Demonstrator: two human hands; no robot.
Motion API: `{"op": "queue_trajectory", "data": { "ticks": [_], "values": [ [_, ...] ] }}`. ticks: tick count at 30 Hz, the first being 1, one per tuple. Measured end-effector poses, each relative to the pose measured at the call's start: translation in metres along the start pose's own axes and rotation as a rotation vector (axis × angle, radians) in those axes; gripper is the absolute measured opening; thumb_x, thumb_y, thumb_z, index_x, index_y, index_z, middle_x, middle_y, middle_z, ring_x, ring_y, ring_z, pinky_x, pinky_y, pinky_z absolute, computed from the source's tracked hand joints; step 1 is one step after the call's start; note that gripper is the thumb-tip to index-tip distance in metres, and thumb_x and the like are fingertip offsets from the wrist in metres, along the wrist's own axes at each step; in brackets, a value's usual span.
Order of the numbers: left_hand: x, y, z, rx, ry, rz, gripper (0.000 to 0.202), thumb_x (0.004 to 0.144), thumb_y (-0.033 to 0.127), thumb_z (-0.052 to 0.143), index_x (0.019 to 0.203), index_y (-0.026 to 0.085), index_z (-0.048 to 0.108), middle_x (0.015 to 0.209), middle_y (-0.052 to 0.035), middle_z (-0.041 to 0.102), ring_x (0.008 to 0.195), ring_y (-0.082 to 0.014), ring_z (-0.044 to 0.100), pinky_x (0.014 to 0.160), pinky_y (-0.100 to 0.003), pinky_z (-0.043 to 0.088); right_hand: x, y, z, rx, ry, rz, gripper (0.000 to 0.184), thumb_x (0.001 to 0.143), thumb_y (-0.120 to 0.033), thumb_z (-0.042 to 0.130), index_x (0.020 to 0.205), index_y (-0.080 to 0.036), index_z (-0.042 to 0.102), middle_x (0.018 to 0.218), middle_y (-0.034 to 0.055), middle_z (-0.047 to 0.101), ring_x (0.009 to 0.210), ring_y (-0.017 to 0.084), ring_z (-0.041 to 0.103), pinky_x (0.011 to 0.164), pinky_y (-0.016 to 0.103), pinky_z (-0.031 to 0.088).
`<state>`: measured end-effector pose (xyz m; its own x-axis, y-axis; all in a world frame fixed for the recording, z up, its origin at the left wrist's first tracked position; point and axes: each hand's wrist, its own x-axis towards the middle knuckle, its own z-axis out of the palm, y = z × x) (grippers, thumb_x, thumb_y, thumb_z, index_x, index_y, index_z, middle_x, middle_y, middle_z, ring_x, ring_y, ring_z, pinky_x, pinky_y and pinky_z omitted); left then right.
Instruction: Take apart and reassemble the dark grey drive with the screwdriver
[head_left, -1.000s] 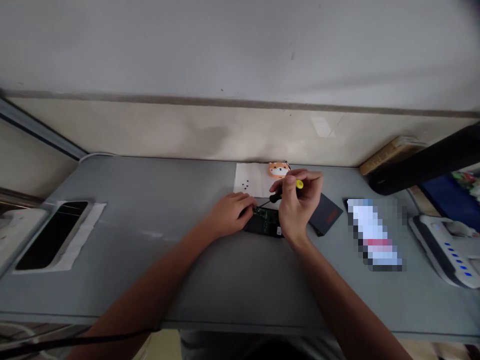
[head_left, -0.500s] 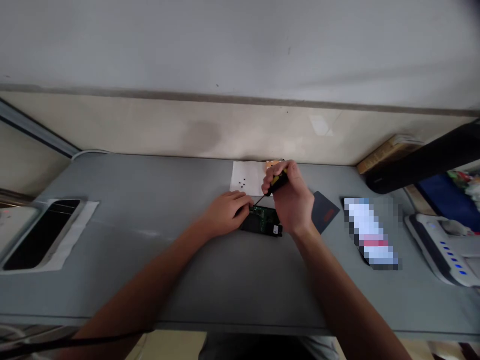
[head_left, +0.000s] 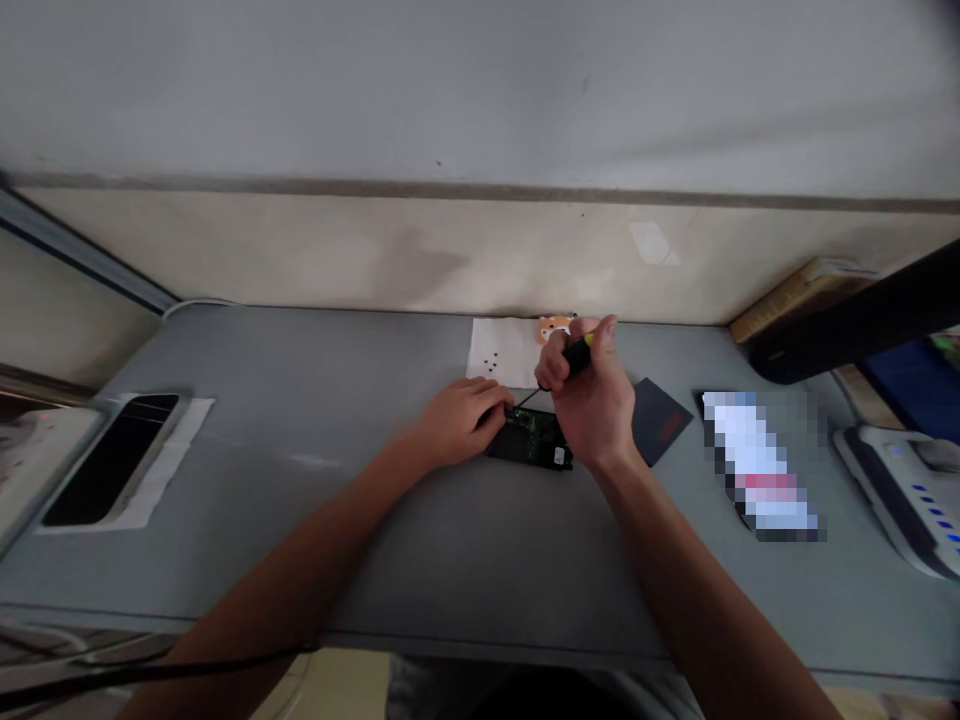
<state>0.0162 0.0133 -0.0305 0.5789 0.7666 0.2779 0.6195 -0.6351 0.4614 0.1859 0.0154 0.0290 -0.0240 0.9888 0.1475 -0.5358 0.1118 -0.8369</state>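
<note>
A green circuit board in a black case (head_left: 532, 437) lies on the grey desk, with a small white sticker at its right end. My left hand (head_left: 463, 422) grips its left side, fingers bent over the edge. Wrapped in my right hand (head_left: 598, 405) is a black and yellow screwdriver (head_left: 578, 357). Its thin shaft slants down left, and the tip reaches the board's upper left part beside my left fingertips. Whether the tip sits in a screw is too small to tell. Behind the board, several tiny dark screws (head_left: 491, 362) lie on white paper (head_left: 511, 345).
An orange animal-face item (head_left: 553, 329) sits at the paper's right. A dark square card (head_left: 660, 422) and a lit phone (head_left: 757, 465) lie to the right, near a white device (head_left: 907, 500). At left, a dark phone (head_left: 112, 460) rests on paper. A black cylinder (head_left: 825, 335) leans in at right.
My right hand has turned on the screwdriver: the thumb now points more upward and the fingers have shifted. My left hand stays on the board. The whole view has moved slightly.
</note>
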Motion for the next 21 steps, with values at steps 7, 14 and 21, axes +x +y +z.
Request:
{"op": "queue_trajectory", "data": {
  "ticks": [7, 14, 21],
  "values": [
    [-0.0006, -0.0007, 0.0017, 0.001, 0.009, -0.002, 0.023, 0.095, 0.016, 0.042, 0.095, 0.020, 0.065, 0.092, -0.0054, 0.072, 0.088, -0.0203, 0.067, 0.084, -0.035, 0.052, 0.0069, -0.0008, -0.0095, -0.016, -0.054, 0.045, 0.045, 0.090, -0.065, 0.062, 0.074, -0.023, 0.055, 0.074, 0.0002, 0.053, 0.069, 0.015, 0.055, 0.068, 0.031, 0.049],
    [-0.0006, -0.0013, 0.0010, 0.003, 0.012, 0.015, 0.023, 0.095, 0.016, 0.043, 0.097, 0.019, 0.065, 0.094, -0.0065, 0.072, 0.088, -0.0211, 0.067, 0.083, -0.035, 0.052, 0.0040, 0.0014, -0.0038, 0.016, -0.002, 0.060, 0.051, 0.093, -0.073, 0.046, 0.075, -0.025, 0.052, 0.061, -0.0038, 0.037, 0.052, 0.012, 0.039, 0.053, 0.028, 0.041],
    [-0.0008, -0.0011, 0.0020, 0.021, 0.007, 0.004, 0.023, 0.096, 0.016, 0.044, 0.097, 0.020, 0.066, 0.093, -0.0054, 0.072, 0.088, -0.0201, 0.066, 0.083, -0.034, 0.052, 0.0031, -0.0037, -0.0069, 0.046, 0.004, 0.074, 0.042, 0.093, -0.057, 0.063, 0.070, -0.024, 0.050, 0.062, -0.0042, 0.040, 0.054, 0.011, 0.040, 0.054, 0.028, 0.041]
  ]
}}
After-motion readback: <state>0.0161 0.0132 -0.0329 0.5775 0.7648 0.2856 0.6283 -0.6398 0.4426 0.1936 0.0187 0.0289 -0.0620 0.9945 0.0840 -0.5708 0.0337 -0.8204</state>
